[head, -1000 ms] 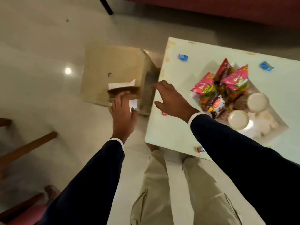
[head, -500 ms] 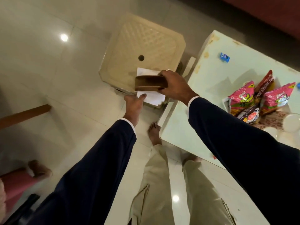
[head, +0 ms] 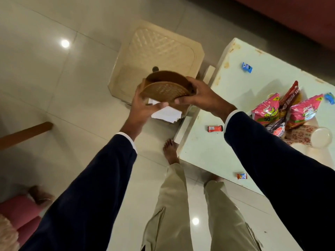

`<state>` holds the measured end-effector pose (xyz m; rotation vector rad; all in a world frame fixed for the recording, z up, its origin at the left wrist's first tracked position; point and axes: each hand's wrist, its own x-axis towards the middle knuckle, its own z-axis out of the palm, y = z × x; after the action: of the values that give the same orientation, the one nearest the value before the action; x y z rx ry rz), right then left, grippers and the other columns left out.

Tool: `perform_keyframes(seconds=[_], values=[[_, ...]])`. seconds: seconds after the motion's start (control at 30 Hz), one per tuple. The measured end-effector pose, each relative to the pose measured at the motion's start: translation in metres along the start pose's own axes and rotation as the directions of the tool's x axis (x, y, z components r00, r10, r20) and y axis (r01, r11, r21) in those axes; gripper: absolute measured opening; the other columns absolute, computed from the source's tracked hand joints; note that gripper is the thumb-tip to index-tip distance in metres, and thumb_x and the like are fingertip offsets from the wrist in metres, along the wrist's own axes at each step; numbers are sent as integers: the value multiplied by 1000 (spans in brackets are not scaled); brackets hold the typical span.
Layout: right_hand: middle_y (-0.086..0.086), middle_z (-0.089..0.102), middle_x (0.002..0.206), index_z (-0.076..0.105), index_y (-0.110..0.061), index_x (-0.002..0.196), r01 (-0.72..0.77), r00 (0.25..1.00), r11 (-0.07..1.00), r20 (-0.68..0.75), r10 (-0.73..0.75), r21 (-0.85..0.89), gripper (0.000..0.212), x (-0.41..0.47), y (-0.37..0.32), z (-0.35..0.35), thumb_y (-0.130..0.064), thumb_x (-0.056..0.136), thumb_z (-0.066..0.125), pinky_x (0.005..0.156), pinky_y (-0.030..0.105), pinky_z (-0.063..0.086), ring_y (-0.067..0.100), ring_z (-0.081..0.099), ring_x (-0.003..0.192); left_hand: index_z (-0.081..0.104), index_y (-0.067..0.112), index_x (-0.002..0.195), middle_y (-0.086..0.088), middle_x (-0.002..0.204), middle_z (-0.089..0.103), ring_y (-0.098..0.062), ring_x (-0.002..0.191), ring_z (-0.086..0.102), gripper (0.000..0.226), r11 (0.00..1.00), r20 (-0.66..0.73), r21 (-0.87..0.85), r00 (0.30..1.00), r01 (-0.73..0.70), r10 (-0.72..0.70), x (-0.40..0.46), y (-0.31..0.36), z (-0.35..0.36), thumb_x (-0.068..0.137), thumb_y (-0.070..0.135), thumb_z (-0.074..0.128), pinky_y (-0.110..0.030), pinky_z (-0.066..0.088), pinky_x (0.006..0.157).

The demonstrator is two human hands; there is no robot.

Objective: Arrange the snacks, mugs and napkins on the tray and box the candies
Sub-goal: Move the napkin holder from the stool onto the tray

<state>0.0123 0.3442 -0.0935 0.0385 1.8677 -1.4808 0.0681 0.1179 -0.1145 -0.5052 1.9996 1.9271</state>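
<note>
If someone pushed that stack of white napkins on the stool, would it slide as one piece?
Probably not. The white napkins look like thin loose sheets with uneven edges, so they would likely fan apart. They overhang the stool edge, so some might flop or slip off.

Napkin holder (head: 167, 88) above stool (head: 159, 57), table (head: 217, 142) right.

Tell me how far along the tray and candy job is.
Done: snack packets and a mug sit on the tray. In hand: both hands hold the brown napkin holder with napkins. Left: candies lie loose on the table.
</note>
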Motion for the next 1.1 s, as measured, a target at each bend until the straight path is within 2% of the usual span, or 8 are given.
perform_keyframes(seconds=[0.1, 0.2, 0.3, 0.4, 0.5, 0.63, 0.87, 1.1], values=[[-7, 71, 117, 58, -26, 129, -24, 993, 999, 116, 20, 34, 58, -2, -4, 11, -24, 79, 87, 86, 18, 57, 0, 67, 108, 45, 5, 143, -18, 130, 62, -38, 125, 61, 75, 982, 135, -165, 988, 93, -71, -5, 8, -15, 81, 13, 85, -52, 54, 98], [1, 71, 122, 59, -22, 133, -59, 988, 985, 153, 33, 164, 61, -2, -1, 8, -30, 79, 86, 95, 31, 57, 14, 67, 116, 39, 11, 150, -19, 145, 55, -39, 135, 54, 61, 942, 86, -299, 987, 153, -133, -22, -4, -31, 97, 24, 67, -56, 50, 106], [3, 67, 119, 60, -15, 127, -68, 957, 986, -270, 107, 152, 47, 2, 11, 10, -14, 84, 77, 87, 32, 55, 14, 66, 107, 37, 15, 153, -15, 148, 55, -33, 135, 56, 55, 856, -72, -482, 965, 187, -251, -43, -17, -45, 106, 41, 48, -49, 53, 105], [4, 51, 134, 47, -17, 136, -289, 715, 953, -641, 279, 92, 65, 5, 25, 30, -24, 79, 78, 101, 43, 49, 23, 52, 121, 40, 14, 152, -15, 145, 60, -30, 133, 60, 60, 795, -169, -565, 912, 222, -375, -64, -33, -54, 105, 51, 44, -42, 57, 97], [8, 28, 156, 21, -14, 153, -432, 701, 869, -516, 492, 241, 113, 9, 34, 57, -52, 69, 87, 114, 50, 37, 33, 35, 141, 43, 13, 150, -12, 137, 67, -26, 126, 65, 61, 768, -176, -585, 885, 258, -432, -79, -48, -56, 104, 54, 44, -39, 59, 90], [10, 24, 159, 15, -10, 153, -516, 654, 814, -491, 576, 268, 130, 27, 38, 86, -65, 60, 87, 120, 49, 30, 33, 27, 148, 42, 13, 152, -7, 131, 70, -23, 121, 68, 63, 777, -181, -571, 883, 264, -433, -82, -55, -56, 103, 53, 46, -38, 60, 86], [9, 40, 147, 29, -8, 145, -457, 680, 857, -528, 508, 237, 109, 35, 54, 80, -44, 64, 93, 110, 48, 44, 31, 45, 134, 39, 16, 154, -11, 140, 62, -23, 125, 66, 58, 809, -179, -537, 904, 241, -388, -75, -50, -52, 106, 50, 41, -39, 59, 91], [1, 67, 120, 55, -11, 128, -318, 744, 873, -472, 472, 370, 68, 13, 71, 56, -24, 73, 91, 75, 26, 57, 21, 66, 105, 54, 22, 141, -3, 129, 72, -19, 123, 67, 47, 777, -138, -559, 892, 289, -430, -70, -45, -39, 109, 49, 34, -38, 56, 96]])
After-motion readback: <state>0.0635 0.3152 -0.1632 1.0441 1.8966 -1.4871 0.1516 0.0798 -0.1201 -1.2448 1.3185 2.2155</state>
